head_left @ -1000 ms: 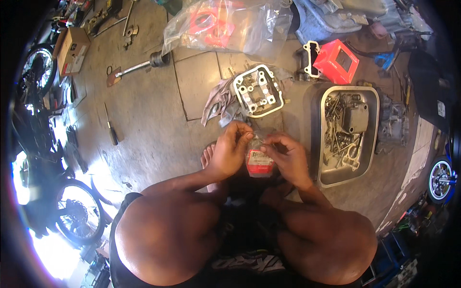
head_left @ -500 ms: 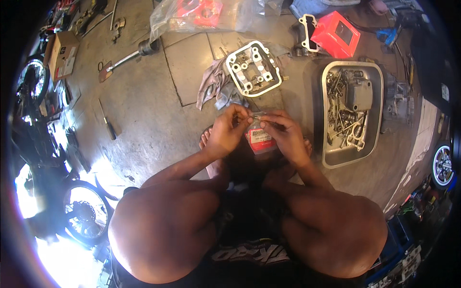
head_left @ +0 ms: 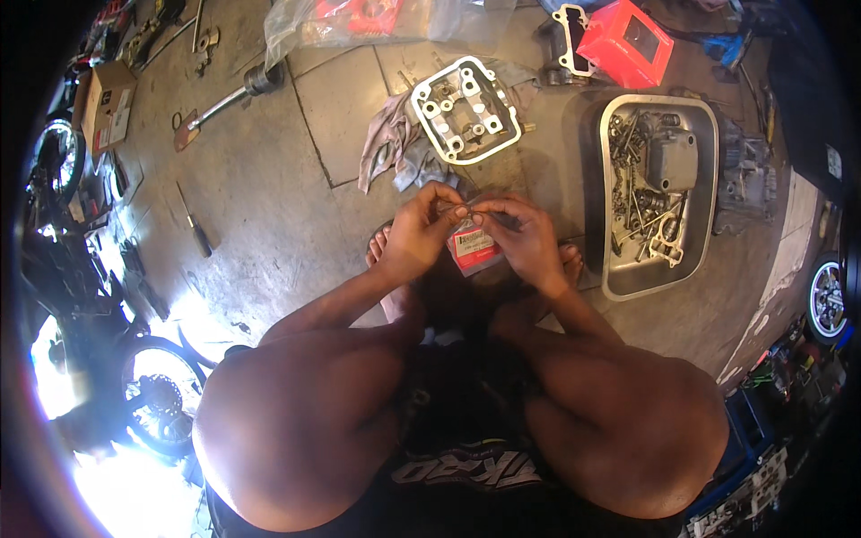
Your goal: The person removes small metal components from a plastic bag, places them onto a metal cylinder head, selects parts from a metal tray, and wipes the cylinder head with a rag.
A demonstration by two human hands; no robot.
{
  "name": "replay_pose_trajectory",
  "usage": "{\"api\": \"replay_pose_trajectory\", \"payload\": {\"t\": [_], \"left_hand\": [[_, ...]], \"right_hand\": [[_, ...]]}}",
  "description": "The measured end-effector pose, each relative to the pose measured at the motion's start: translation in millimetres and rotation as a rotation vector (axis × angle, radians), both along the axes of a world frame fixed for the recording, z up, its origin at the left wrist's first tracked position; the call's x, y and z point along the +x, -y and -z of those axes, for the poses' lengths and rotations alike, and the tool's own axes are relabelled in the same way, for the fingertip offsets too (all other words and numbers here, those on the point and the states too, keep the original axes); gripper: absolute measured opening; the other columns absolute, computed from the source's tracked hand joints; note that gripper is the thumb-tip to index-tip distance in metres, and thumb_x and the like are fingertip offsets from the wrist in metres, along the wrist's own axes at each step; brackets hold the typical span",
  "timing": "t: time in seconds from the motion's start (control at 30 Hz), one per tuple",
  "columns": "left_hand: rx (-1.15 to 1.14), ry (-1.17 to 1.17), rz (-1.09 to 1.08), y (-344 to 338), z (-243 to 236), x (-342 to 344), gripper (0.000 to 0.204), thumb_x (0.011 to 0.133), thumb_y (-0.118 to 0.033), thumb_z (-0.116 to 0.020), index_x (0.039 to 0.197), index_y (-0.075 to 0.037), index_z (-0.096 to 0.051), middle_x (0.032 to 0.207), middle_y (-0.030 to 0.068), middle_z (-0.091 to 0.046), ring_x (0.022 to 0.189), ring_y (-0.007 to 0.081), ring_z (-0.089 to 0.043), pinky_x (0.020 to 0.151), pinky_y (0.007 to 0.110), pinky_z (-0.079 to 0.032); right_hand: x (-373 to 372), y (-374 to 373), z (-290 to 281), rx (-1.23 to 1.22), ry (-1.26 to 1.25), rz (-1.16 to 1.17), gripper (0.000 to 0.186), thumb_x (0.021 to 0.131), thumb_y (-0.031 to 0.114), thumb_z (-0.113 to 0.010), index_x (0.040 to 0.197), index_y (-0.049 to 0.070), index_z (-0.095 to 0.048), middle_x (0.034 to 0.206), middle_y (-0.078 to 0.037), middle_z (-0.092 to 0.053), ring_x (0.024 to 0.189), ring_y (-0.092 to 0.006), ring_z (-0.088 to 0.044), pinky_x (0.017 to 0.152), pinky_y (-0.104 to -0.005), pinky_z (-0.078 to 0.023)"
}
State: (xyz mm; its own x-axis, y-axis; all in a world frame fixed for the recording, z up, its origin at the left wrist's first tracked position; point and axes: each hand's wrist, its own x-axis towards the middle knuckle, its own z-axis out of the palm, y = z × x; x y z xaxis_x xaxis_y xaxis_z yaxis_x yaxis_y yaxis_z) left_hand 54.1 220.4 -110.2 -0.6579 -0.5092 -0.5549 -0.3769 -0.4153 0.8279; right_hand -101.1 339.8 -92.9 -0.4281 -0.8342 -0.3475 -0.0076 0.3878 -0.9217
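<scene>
Between my hands is a small clear plastic packet with a red and white label [head_left: 475, 249]. My left hand [head_left: 418, 235] pinches its upper edge, thumb and fingertips pressed together. On the other side my right hand [head_left: 527, 238] pinches that same edge, its fingertips almost touching the left ones. What lies inside the packet is too small to make out. Just beyond my hands a metal engine cylinder head [head_left: 491, 124] with a pale rim rests on the floor, partly on a crumpled grey-pink cloth [head_left: 384, 142].
At right, a metal tray [head_left: 607, 211] holds several greasy engine parts, with a dark engine casing [head_left: 749, 184] beside it. Farther off are a red box [head_left: 619, 49], a gasket [head_left: 569, 38] and a plastic bag [head_left: 430, 25]. A screwdriver [head_left: 197, 235] lies left, below a dark-ended metal rod [head_left: 224, 103].
My fingertips have drawn closer together at the packet's top edge. The packet has tilted slightly. The whole scene has shifted a little upward in view.
</scene>
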Motion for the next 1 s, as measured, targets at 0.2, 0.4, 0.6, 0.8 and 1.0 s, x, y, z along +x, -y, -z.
{"api": "replay_pose_trajectory", "payload": {"t": [0.2,0.4,0.6,0.8,1.0], "left_hand": [[0.014,0.013,-0.039,3.3,3.1,0.5,0.017,0.098,-0.003,-0.066,0.112,-0.001,-0.056,0.098,0.0051,-0.066,0.095,0.0108,-0.062,0.086,0.027,-0.05],[0.14,-0.063,-0.121,-3.7,-0.9,-7.4,0.022,0.097,0.001,-0.066,0.114,-0.003,-0.053,0.101,0.0059,-0.064,0.094,0.0125,-0.063,0.084,0.026,-0.052],[0.152,-0.189,-0.139,-0.7,9.0,-0.2,0.029,0.095,0.007,-0.065,0.116,-0.004,-0.049,0.108,0.0065,-0.059,0.101,0.0133,-0.061,0.086,0.028,-0.053],[0.124,-0.242,-0.107,2.1,5.3,-2.0,0.031,0.095,0.01,-0.062,0.117,-0.004,-0.047,0.106,0.0053,-0.057,0.102,0.0117,-0.06,0.088,0.027,-0.051],[-0.061,-0.153,-0.032,6.4,9.5,1.2,0.029,0.089,0.01,-0.059,0.114,-0.003,-0.051,0.103,0.0077,-0.059,0.1,0.0174,-0.062,0.088,0.031,-0.05]], "right_hand": [[5.0,-1.9,2.6,0.049,0.002,0.05,0.018,0.089,0.009,-0.076,0.106,0.002,-0.075,0.106,-0.014,-0.075,0.097,-0.0261,-0.072,0.087,-0.0345,-0.054],[8.2,3.7,0.5,-0.01,-0.119,0.068,0.021,0.085,0.01,-0.08,0.104,0.003,-0.074,0.106,-0.015,-0.075,0.097,-0.0296,-0.072,0.087,-0.0379,-0.054],[5.4,4.7,-1.7,0.005,-0.248,0.013,0.022,0.083,0.012,-0.083,0.102,0.004,-0.075,0.106,-0.012,-0.076,0.097,-0.0273,-0.072,0.088,-0.0365,-0.055],[8.9,4.1,2.2,0.087,0.078,0.095,0.023,0.084,0.014,-0.082,0.102,0.002,-0.074,0.101,-0.012,-0.076,0.096,-0.0221,-0.072,0.085,-0.0346,-0.055],[4.7,2.5,7.8,0.01,-0.134,0.101,0.023,0.084,0.013,-0.081,0.102,0.003,-0.072,0.105,-0.011,-0.075,0.098,-0.0232,-0.071,0.088,-0.0352,-0.054]]}}
